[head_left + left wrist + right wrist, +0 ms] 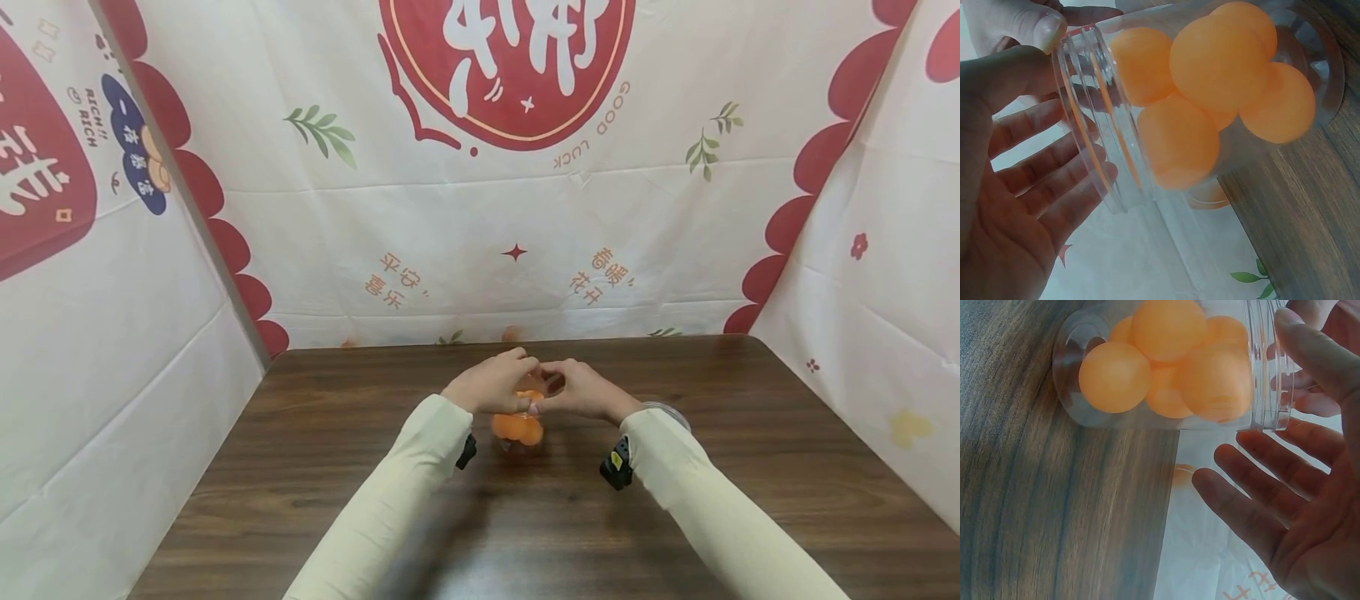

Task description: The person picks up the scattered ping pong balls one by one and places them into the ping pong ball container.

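A clear plastic jar with several orange balls inside stands on the table, mostly behind my hands in the head view. Around its ridged mouth my left hand holds the near side with the thumb, its fingers reaching to the far side. Opposite, my right hand has its thumb at the rim and its index finger round the mouth. The other right fingers spread out below the rim. Both thumbs meet at the near side. Whether a lid sits on the mouth, I cannot tell.
A clear round object lies on the brown wooden table, partly hidden by my right wrist. A printed white cloth hangs behind the table's far edge, with more cloth along both sides.
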Action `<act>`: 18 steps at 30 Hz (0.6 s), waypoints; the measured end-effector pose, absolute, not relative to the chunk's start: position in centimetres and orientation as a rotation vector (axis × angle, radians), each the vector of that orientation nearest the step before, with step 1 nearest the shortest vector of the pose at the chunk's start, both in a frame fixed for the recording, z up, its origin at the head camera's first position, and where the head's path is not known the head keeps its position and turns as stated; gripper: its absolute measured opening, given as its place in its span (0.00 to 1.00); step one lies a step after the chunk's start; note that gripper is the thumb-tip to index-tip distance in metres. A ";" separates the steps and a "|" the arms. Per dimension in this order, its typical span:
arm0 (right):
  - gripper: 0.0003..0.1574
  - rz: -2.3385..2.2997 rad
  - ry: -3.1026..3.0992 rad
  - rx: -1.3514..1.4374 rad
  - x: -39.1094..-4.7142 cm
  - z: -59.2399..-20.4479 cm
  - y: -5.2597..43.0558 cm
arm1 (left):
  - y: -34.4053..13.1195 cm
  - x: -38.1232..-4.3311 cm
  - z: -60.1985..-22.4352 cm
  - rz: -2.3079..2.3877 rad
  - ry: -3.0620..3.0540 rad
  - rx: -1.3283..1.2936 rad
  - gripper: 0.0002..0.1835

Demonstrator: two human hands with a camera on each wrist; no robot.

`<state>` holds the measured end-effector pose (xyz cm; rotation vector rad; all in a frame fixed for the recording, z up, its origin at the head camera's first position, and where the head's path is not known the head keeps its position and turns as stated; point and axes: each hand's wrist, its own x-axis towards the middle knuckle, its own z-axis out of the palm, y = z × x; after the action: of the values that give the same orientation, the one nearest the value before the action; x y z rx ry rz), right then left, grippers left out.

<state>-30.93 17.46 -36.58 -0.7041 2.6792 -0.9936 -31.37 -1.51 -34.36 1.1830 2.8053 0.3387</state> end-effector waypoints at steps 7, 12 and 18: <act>0.49 -0.968 2.686 -0.715 -30.7 -36.3 17.4 | -2.1 -31.0 -33.8 0.321 2.829 1.191 0.22; 0.49 -0.937 2.690 -0.733 -30.7 -36.1 17.3 | -3.0 -31.1 -33.6 0.287 2.862 1.199 0.19; 0.50 -0.864 2.712 -0.758 -30.7 -36.1 17.4 | -4.3 -31.5 -34.3 0.313 2.873 1.120 0.16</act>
<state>-30.70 17.37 -36.07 -0.7581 2.7125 -0.8637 -31.49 -4.33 -34.31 1.1201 2.8730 0.3133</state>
